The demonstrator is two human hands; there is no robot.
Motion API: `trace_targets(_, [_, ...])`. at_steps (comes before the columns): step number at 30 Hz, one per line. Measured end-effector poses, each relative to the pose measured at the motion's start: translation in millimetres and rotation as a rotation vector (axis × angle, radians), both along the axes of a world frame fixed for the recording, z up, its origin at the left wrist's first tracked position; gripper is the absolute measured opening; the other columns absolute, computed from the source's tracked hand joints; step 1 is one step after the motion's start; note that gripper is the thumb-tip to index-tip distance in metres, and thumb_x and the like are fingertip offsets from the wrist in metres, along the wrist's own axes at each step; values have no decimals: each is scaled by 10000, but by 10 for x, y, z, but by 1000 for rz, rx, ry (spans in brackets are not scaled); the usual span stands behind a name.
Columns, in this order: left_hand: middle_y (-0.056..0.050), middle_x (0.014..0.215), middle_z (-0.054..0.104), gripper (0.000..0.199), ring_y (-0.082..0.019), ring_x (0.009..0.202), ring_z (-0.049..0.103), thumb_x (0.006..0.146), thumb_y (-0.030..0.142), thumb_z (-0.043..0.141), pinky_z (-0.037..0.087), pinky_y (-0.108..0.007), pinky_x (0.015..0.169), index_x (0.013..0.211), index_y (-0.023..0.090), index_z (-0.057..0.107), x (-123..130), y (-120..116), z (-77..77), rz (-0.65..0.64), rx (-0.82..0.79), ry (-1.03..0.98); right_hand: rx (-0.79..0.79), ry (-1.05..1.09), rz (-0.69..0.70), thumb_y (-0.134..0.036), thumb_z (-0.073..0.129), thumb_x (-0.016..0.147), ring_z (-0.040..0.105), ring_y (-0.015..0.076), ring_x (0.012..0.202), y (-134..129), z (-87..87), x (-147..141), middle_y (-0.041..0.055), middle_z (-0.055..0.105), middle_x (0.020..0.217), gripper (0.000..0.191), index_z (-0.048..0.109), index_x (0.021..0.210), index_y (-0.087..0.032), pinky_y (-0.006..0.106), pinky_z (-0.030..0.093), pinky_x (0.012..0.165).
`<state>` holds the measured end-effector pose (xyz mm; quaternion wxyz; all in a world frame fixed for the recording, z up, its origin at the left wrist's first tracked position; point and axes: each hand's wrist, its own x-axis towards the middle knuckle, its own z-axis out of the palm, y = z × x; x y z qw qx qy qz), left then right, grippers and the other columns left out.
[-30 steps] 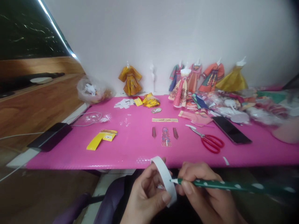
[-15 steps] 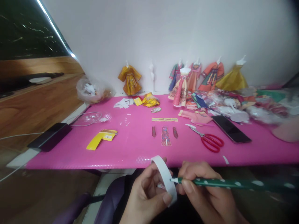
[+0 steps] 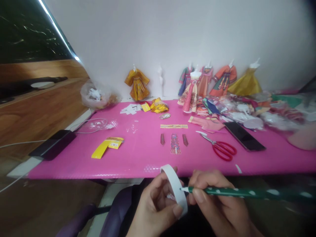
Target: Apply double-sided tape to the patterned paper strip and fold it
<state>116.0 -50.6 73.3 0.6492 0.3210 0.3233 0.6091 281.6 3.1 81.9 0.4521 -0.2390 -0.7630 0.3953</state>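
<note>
Near the bottom centre, my left hand is closed on a curved white strip, with the thumb on its lower end. A small pinkish piece shows faintly behind the strip. My right hand pinches a green pen with white dots. The pen's white tip meets or nearly meets the strip's right edge. Beyond my hands, a patterned paper piece lies on the pink table between two small dark pointed pieces, with a narrow tan strip behind them.
Red-handled scissors and a black phone lie at the right. Behind them are bagged clothes and dressed doll forms. At the left are a yellow packet and a black device with a cable.
Both hands hold nearly the same pose. The white strip has shifted very slightly to the right, and the pen has tilted a touch.
</note>
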Motion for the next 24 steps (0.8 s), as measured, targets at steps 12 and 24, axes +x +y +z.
trace_targets(12, [-26, 981, 755, 368, -142, 843, 675, 762, 220, 871, 518, -189, 708, 1107, 306, 778, -13, 8, -1, -6, 13, 62, -53, 5, 0, -216, 492, 1019, 621, 172, 705, -22, -59, 18, 7, 593, 795, 89, 536, 963, -271, 291, 517, 638])
trace_targets(24, [6, 912, 735, 450, -79, 758, 610, 773, 354, 881, 441, -132, 651, 1200, 353, 741, 17, -1, -22, -70, 40, 40, -52, -38, -19, -220, 514, 1016, 640, 167, 755, -19, -81, 56, -10, 617, 824, 95, 563, 973, -289, 277, 526, 693])
